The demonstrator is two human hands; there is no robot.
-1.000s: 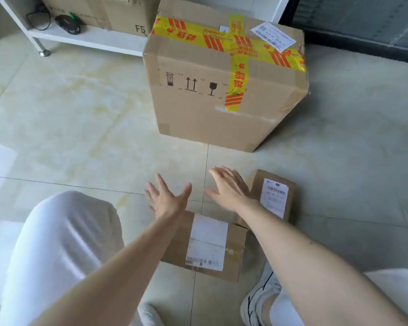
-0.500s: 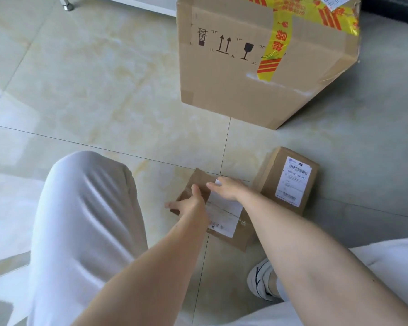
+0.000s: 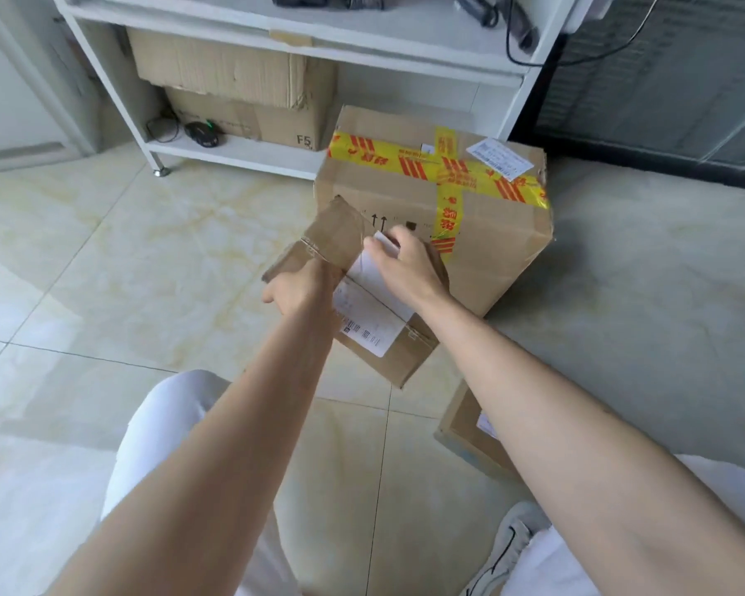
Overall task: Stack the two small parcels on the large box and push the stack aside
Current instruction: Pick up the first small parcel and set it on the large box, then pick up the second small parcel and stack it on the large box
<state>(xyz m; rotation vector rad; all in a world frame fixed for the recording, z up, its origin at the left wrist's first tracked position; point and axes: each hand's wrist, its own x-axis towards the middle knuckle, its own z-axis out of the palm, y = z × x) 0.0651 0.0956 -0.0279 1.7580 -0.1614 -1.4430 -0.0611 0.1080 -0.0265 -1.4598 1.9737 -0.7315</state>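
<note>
A flat brown parcel point(image 3: 373, 324) with a white label is lifted off the floor, in front of the large box's near face. My left hand point(image 3: 297, 288) grips its left edge and my right hand point(image 3: 405, 262) grips its far right side. The large cardboard box point(image 3: 491, 234), crossed with yellow and red tape, stands on the tiles just beyond. The second small parcel point(image 3: 465, 428) lies on the floor under my right forearm, mostly hidden.
A white shelf unit point(image 3: 117, 92) stands behind the large box, with cardboard boxes point(image 3: 233, 79) and a black mouse point(image 3: 203, 133) on it. A dark panel point(image 3: 663, 79) is at the back right. My knees in white trousers and a white shoe point(image 3: 504, 548) are near.
Both hands closed on the flat parcel and raised it from the floor toward the large box. The view tilted up, bringing the shelf in.
</note>
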